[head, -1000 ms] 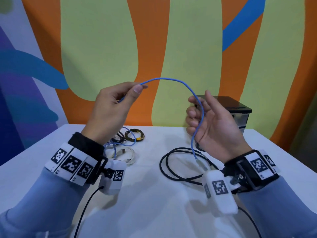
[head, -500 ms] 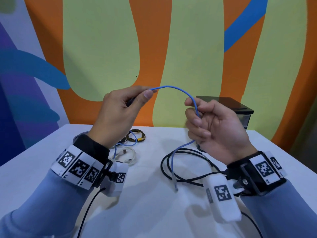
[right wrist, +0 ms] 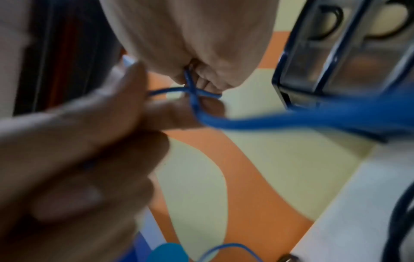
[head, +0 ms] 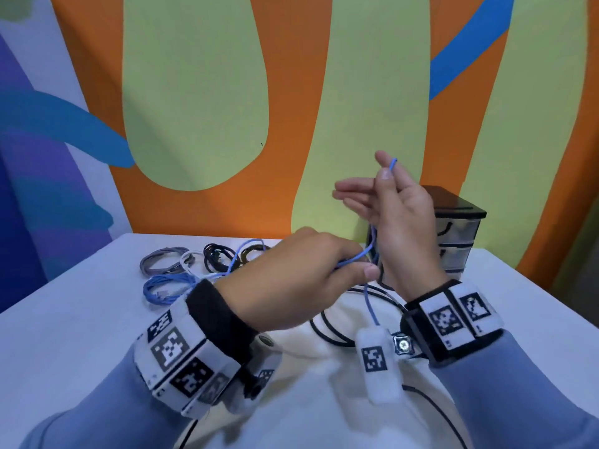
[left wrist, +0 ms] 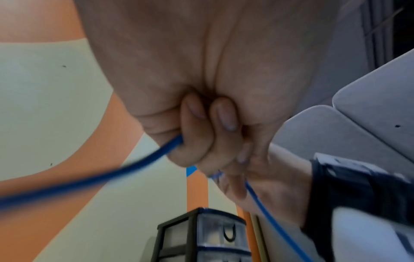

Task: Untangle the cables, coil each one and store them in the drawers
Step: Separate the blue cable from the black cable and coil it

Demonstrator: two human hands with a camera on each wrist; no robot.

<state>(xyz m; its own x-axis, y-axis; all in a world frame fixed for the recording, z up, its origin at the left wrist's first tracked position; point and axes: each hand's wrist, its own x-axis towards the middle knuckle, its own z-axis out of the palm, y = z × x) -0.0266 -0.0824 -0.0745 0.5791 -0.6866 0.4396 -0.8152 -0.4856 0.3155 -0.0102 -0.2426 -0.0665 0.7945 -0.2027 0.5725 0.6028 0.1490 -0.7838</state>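
Head view. The right hand (head: 393,222) stands upright, fingers spread, with the thin blue cable (head: 370,299) caught between thumb and a fingertip at 12 o'clock; held this way it serves as a former for the coil. The left hand (head: 301,280), at 8 o'clock from it, pinches the same cable and leads it across. The free end hangs toward the table (head: 81,319), above a loose black cable (head: 327,328). Coiled cables (head: 168,283) lie at 10 o'clock, well apart; the drawer unit (head: 460,234) stands at 2 o'clock, just behind the right hand (room for winding is judged better toward the person).

Left wrist view. The left hand (left wrist: 201,109) is curled tightly round the blue cable (left wrist: 134,166), which leaves at 8 o'clock; the drawer unit (left wrist: 201,235) sits at 6 o'clock.

Right wrist view. The blue cable (right wrist: 192,92) crosses itself at the right hand's fingertips (right wrist: 208,85), a first loop by appearance; the left hand (right wrist: 78,150) is blurred at 8 o'clock, the drawer unit (right wrist: 336,49) at 2 o'clock.
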